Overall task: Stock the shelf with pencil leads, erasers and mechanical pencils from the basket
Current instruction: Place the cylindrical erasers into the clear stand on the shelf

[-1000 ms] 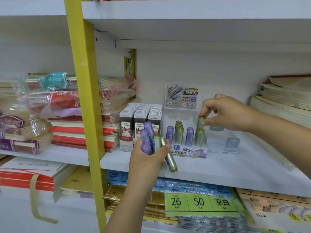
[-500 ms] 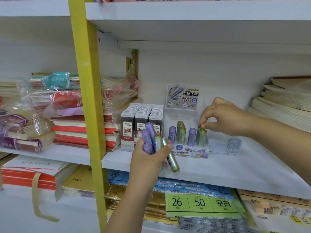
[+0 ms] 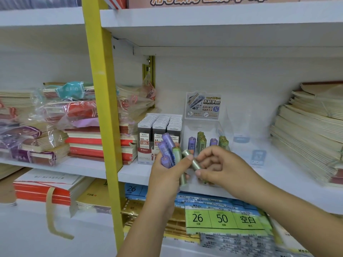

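Evidently mid-restock, the left hand (image 3: 163, 179) grips a fan of lead tubes (image 3: 167, 151) upright as a ready supply, over the shelf's (image 3: 278, 175) front edge. The right hand (image 3: 222, 169) pinches one green tube (image 3: 194, 163) at its lower end, probably to draw it free and stand it in the clear box (image 3: 203, 106) behind, where others stand cap-up towards the shelf's back.

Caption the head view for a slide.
Left hand grips purple and green plastic lead tubes; right hand pinches one green tube at the white shelf.
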